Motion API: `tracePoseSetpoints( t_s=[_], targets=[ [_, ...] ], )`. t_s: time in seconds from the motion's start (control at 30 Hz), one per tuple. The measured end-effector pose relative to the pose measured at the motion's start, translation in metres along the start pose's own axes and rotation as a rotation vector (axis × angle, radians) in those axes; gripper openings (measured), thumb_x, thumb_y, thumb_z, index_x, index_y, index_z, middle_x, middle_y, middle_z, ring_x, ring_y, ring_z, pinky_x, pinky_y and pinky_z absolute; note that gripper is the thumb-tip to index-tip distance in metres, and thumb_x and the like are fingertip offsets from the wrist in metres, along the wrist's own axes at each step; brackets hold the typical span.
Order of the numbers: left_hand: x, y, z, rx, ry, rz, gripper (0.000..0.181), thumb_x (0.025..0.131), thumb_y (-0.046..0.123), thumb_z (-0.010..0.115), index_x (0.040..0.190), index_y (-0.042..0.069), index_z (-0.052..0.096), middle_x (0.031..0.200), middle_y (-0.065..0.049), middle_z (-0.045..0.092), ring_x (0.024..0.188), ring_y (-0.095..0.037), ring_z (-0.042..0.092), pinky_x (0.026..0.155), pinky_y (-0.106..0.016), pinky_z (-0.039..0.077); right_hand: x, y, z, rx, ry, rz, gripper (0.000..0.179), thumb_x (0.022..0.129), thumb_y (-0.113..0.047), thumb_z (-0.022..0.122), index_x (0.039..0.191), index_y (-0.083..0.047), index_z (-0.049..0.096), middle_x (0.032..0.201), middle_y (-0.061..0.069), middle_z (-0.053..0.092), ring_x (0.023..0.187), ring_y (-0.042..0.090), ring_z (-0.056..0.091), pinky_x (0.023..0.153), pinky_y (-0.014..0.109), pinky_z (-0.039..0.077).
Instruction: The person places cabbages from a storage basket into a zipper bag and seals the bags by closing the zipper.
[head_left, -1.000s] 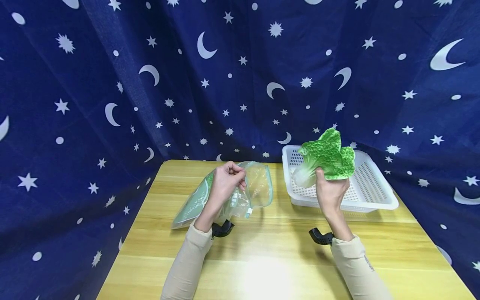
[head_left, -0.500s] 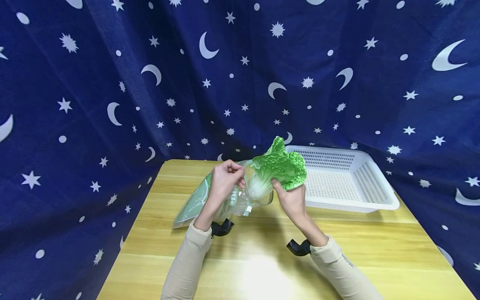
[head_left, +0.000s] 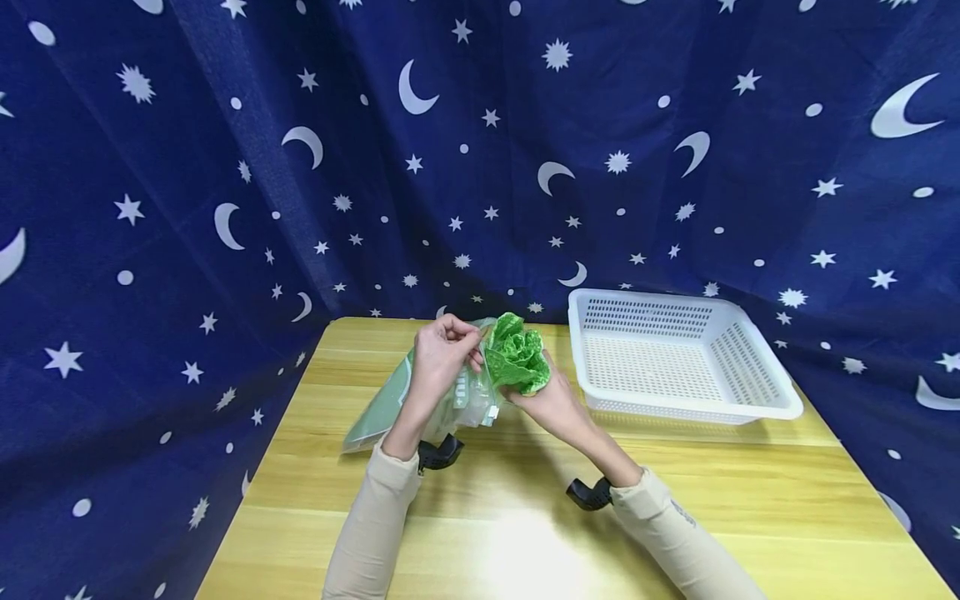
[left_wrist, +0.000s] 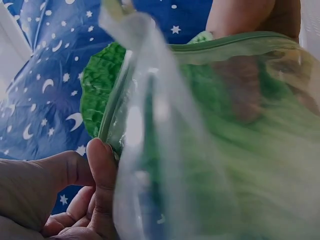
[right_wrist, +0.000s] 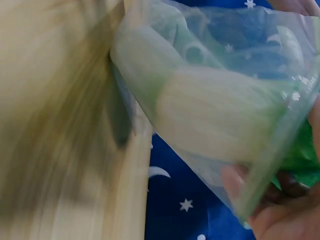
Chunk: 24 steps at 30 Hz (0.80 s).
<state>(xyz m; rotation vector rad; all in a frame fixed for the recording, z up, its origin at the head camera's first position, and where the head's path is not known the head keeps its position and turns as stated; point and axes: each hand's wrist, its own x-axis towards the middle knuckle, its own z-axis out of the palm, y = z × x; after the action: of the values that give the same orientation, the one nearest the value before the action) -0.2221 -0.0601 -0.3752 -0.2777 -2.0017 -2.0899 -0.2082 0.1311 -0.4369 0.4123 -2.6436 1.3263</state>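
Note:
A leafy Chinese cabbage (head_left: 517,358) has its white base inside a clear zip bag (head_left: 382,412) with green trim. Its green leaves stick out of the mouth. My right hand (head_left: 555,402) grips the cabbage from the right; in the right wrist view, some fingertips (right_wrist: 234,180) show through the plastic. The left hand (head_left: 438,350) pinches the bag's rim between thumb and finger, as the left wrist view shows. Through the film in the right wrist view, the cabbage's pale stalk (right_wrist: 215,115) lies beside another pale shape (right_wrist: 145,57) of unclear kind.
A white perforated plastic basket (head_left: 682,408) stands at the back right of the wooden table (head_left: 720,492). Behind the table hangs a dark blue curtain (head_left: 495,192) with moons and stars. A black wrist camera (head_left: 588,494) sits below each hand.
My right hand has carried the cabbage left from over the basket and pushed its base into the bag's mouth. The left hand has kept its pinch on the rim, almost in place.

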Motion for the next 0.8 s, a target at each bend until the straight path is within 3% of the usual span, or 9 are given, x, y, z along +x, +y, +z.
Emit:
tracePoseSetpoints(
  t_s=[0.27,0.4,0.5,0.57,0.67,0.8],
  targets=[
    [-0.002,0.008,-0.006,-0.006,0.023,0.007,0.004,0.084,-0.002,0.062,0.083,-0.006,0.063,0.067,-0.017,0.067,0.043,-0.014,0.061,0.045,-0.034,0.056,0.003,0.003,-0.011,-0.044,-0.167,-0.086,0.079,0.075,-0.025,0.08,0.139,-0.013,0.035,0.127,0.01,0.056,0.117,0.028,0.058,0.098,0.048,0.05],
    [-0.002,0.011,-0.007,-0.024,0.025,0.005,0.004,0.085,-0.002,0.061,0.084,-0.005,0.063,0.069,-0.018,0.067,0.044,-0.014,0.061,0.045,-0.032,0.056,0.003,0.001,-0.031,-0.006,-0.342,-0.123,0.084,0.074,-0.019,0.08,0.143,-0.014,0.033,0.134,0.009,0.054,0.123,0.027,0.054,0.104,0.048,0.046],
    [-0.003,0.013,-0.007,-0.053,0.029,-0.015,0.003,0.085,-0.004,0.061,0.084,-0.003,0.064,0.074,-0.027,0.066,0.045,-0.014,0.061,0.046,-0.03,0.056,0.002,0.003,-0.048,0.018,-0.491,-0.131,0.083,0.076,-0.014,0.077,0.146,-0.014,0.031,0.141,0.009,0.048,0.129,0.027,0.049,0.109,0.049,0.04],
    [-0.004,0.018,-0.008,-0.073,0.031,-0.026,0.004,0.084,-0.006,0.061,0.085,-0.004,0.064,0.078,-0.034,0.065,0.046,-0.013,0.062,0.046,-0.029,0.056,0.0,0.005,-0.057,0.01,-0.541,-0.15,0.075,0.08,-0.009,0.071,0.145,-0.007,0.033,0.141,0.013,0.049,0.127,0.03,0.05,0.109,0.051,0.04],
    [-0.006,0.023,-0.009,-0.088,0.032,-0.022,0.004,0.083,-0.008,0.06,0.085,-0.006,0.063,0.081,-0.038,0.063,0.047,-0.014,0.062,0.046,-0.029,0.057,0.0,0.012,-0.061,0.001,-0.511,-0.167,0.054,0.086,-0.003,0.064,0.136,0.0,0.045,0.129,0.016,0.058,0.116,0.031,0.058,0.101,0.048,0.048],
    [-0.004,0.019,-0.011,-0.087,0.018,-0.01,0.005,0.084,-0.007,0.06,0.087,-0.011,0.061,0.081,-0.039,0.063,0.048,-0.013,0.062,0.047,-0.03,0.057,0.003,0.021,-0.055,-0.017,-0.351,-0.132,0.029,0.085,-0.002,0.062,0.115,-0.002,0.061,0.101,0.01,0.069,0.091,0.021,0.066,0.083,0.036,0.057]
  ],
)
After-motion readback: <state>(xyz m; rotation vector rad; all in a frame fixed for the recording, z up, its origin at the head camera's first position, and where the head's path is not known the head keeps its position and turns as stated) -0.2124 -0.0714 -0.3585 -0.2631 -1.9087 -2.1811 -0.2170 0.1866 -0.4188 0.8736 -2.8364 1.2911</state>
